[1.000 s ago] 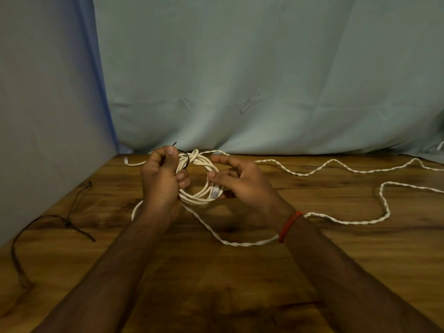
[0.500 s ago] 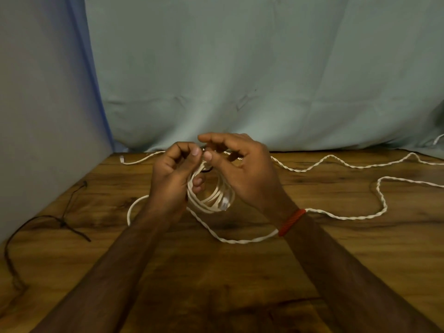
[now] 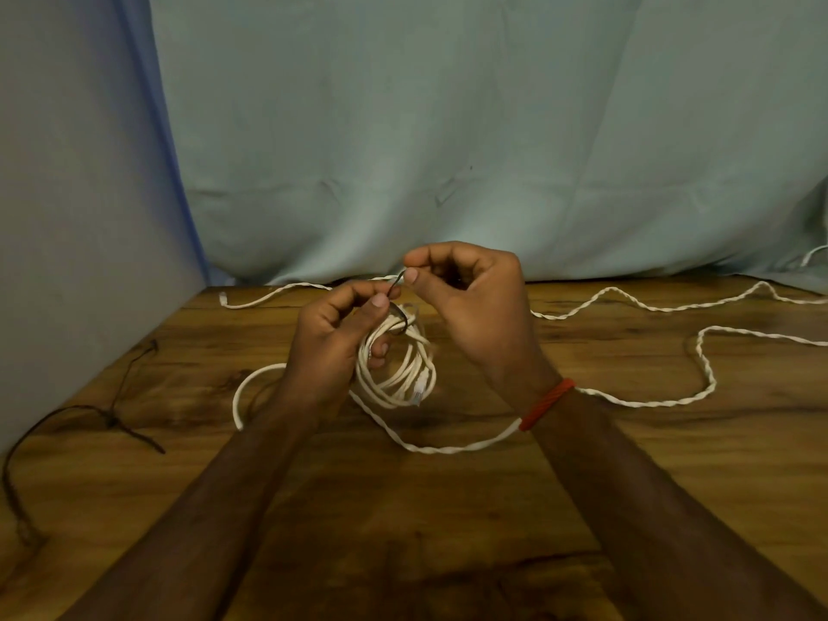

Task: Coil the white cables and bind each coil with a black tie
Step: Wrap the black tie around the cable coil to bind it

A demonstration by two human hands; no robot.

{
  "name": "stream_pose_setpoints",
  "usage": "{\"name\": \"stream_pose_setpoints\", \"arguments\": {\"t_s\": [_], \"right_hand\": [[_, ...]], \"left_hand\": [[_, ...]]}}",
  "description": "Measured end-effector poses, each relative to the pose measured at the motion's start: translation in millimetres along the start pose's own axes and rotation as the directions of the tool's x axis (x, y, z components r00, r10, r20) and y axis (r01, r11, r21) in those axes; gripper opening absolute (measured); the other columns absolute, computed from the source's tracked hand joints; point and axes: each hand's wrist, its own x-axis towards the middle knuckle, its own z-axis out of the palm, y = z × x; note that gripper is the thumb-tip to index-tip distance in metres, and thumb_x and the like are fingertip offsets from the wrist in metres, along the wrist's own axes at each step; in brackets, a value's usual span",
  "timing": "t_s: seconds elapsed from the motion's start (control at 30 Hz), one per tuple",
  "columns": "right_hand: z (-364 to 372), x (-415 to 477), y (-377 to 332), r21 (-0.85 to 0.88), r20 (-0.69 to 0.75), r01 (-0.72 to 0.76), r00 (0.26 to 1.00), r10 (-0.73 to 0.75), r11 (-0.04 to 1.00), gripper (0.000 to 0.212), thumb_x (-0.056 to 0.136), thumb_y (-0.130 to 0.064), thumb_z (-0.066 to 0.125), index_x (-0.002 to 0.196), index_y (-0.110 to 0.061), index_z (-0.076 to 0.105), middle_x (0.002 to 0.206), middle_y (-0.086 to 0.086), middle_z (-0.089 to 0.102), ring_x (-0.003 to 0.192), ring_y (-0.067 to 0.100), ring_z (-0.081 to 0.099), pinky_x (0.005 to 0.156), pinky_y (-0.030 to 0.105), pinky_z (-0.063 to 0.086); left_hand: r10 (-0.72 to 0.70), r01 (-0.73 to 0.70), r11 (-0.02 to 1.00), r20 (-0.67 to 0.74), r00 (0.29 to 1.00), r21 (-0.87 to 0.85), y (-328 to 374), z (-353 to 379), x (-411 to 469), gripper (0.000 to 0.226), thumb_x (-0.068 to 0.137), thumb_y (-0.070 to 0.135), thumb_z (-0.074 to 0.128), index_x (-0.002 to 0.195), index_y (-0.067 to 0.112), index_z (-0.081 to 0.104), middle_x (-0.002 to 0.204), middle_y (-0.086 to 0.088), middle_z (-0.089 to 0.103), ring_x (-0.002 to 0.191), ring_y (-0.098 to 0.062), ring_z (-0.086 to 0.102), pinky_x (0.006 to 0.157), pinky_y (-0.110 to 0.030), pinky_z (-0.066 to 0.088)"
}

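— Where is the coil of white cable [image 3: 401, 374]?
— Over the wooden table [image 3: 448, 531], a little left of centre. I cannot tell whether it touches the wood. The left hand [image 3: 331, 347] has its lower fingers hooked through the loops. A plug shows at the coil's near right edge.
— And the black tie [image 3: 398, 283]?
— It loops round the far top of the coil and rises between the hands. The left thumb and forefinger pinch it low. The right hand [image 3: 475, 316], fingers curled, pinches its upper end just above.
— The other cable?
— A twisted white cable [image 3: 448, 450] lies loose. It passes under the right wrist, which wears a red band [image 3: 546, 403], and snakes away to the far right.
— Anything else?
— Thin black cords [image 3: 112, 414] lie at the left edge, well apart from the hands. A pale blue cloth [image 3: 448, 150] hangs behind.
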Motion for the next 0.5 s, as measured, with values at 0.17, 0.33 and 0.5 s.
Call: {"name": "stream_pose_setpoints", "arguments": {"t_s": [0.17, 0.33, 0.5], "right_hand": [[-0.3, 0.3, 0.6, 0.029, 0.002, -0.012, 1.0, 0.012, 0.999, 0.016, 0.08, 0.001, 0.079, 0.093, -0.008, 0.076, 0.079, 0.001, 0.074, 0.071, 0.005, 0.068, 0.07, 0.018, 0.054], [-2.2, -0.9, 3.1, -0.289, 0.052, 0.091, 0.995, -0.08, 0.953, 0.012, 0.08, -0.008, 0.082, 0.088, -0.015, 0.076, 0.073, -0.007, 0.07, 0.066, 0.002, 0.064, 0.063, 0.014, 0.052], [-3.1, -1.8, 8.1, -0.598, 0.211, 0.289, 0.957, -0.201, 0.748, 0.006, 0.084, -0.029, 0.071, 0.088, -0.025, 0.071, 0.081, -0.011, 0.064, 0.081, 0.01, 0.058, 0.071, 0.036, 0.052]], "left_hand": [[0.035, -0.032, 0.997, -0.037, 0.999, 0.075, 0.0, -0.2, 0.7, 0.01, 0.095, 0.015, 0.062, 0.095, 0.018, 0.072, 0.079, -0.002, 0.07, 0.058, -0.014, 0.059, 0.05, -0.021, 0.053], [0.148, -0.133, 0.973, -0.068, 0.987, 0.187, -0.8, -0.5, 0.9, 0.011, 0.098, 0.008, 0.06, 0.093, 0.013, 0.069, 0.083, -0.008, 0.069, 0.069, -0.017, 0.061, 0.058, -0.018, 0.054], [0.179, -0.157, 0.966, -0.094, 0.979, 0.203, 1.3, 0.4, -1.3, 0.01, 0.098, 0.01, 0.06, 0.092, 0.012, 0.067, 0.072, 0.006, 0.07, 0.057, -0.006, 0.059, 0.052, -0.019, 0.052]]}}
